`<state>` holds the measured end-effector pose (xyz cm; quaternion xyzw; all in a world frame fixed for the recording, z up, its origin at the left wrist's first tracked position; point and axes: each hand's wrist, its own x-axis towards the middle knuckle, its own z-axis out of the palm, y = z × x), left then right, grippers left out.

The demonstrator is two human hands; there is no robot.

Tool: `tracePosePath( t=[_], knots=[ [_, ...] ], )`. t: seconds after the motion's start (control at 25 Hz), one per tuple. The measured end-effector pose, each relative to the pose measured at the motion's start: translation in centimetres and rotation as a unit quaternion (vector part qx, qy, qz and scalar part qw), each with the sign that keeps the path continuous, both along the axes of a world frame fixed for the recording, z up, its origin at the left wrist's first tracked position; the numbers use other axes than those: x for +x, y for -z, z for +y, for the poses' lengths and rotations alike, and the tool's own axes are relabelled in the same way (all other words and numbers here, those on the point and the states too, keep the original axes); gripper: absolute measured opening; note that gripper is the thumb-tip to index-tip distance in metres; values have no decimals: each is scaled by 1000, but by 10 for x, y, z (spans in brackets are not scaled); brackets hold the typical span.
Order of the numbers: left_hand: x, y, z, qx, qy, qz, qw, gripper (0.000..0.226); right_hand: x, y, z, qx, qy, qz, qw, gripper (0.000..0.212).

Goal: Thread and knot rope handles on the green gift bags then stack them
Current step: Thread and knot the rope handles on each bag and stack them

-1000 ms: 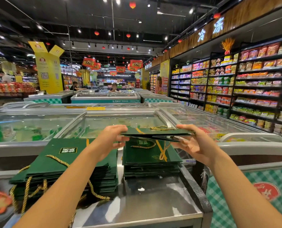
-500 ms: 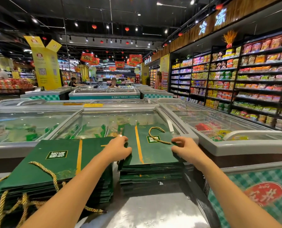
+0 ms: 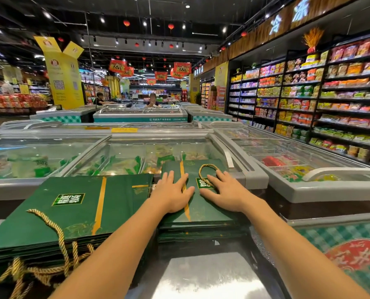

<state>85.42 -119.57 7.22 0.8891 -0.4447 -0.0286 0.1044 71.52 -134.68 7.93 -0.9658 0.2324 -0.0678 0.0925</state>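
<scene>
Pressing down now with both palms on the top green gift bag [image 3: 203, 210], after gripping its side edges half a second ago and holding it in the air a second ago. Flat with fingers spread, the left hand [image 3: 173, 194], lying across the gold stripe near the bag's middle. Flat and spread as well, the right hand [image 3: 227, 194], covering part of the small label, fingertips touching the gold rope handle [image 3: 207, 167] looped toward the bag's far edge. Resting on the right stack [image 3: 201, 231] of folded green bags, at the far edge of a steel counter top [image 3: 201, 272], up against a glass freezer lid [image 3: 126, 156]. Just beside it toward the counter's left edge, a larger stack [image 3: 76, 210] of the same bags, with twisted gold ropes [image 3: 50, 225] trailing over its near edge. Beyond, more glass-topped chest freezers. Along the right, shelves [image 3: 309, 100] packed with coloured packets. Far off, two people by the freezers, too small to make out.
</scene>
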Motion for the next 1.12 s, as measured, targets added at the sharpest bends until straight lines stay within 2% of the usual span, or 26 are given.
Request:
tracePosePath(
  t=[0.12, 0.24, 0.36, 0.44, 0.52, 0.6, 0.72, 0.84, 0.96, 1.04, 1.12],
  knots=[
    [0, 11, -3, 21, -9, 2, 1000, 67, 1, 19, -4, 48, -2, -12, 999, 83],
    [0, 15, -3, 28, -10, 2, 1000, 67, 1, 25, -3, 42, -2, -4, 999, 81],
    [-4, 14, -1, 12, -18, 4, 1000, 67, 2, 21, -1, -6, 6, 25, 1000, 80],
    [-12, 7, 5, -17, -45, -38, 998, 61, 1, 14, 3, -65, 11, 25, 997, 78],
    [-22, -12, 22, -64, -56, -107, 991, 41, -1, 4, 14, -140, 1, -36, 989, 67],
    [-27, -34, 55, -115, -46, -118, 985, 28, -2, -4, 38, -182, -33, -142, 973, 51],
    [-22, -60, 136, -166, -94, -121, 974, 27, -1, -13, 97, -108, -79, -238, 962, 38],
    [0, -64, 231, -196, -199, -134, 951, 27, 11, -18, 159, -45, -96, -204, 973, 43],
    [11, -54, 299, -178, -291, -107, 934, 29, 25, -15, 202, -71, -58, -130, 987, 67],
    [9, -46, 321, -173, -315, -74, 930, 32, 30, -8, 220, -61, -35, -131, 989, 78],
    [5, -37, 328, -203, -308, -40, 929, 34, 32, -3, 231, -37, -19, -129, 991, 80]
  ],
)
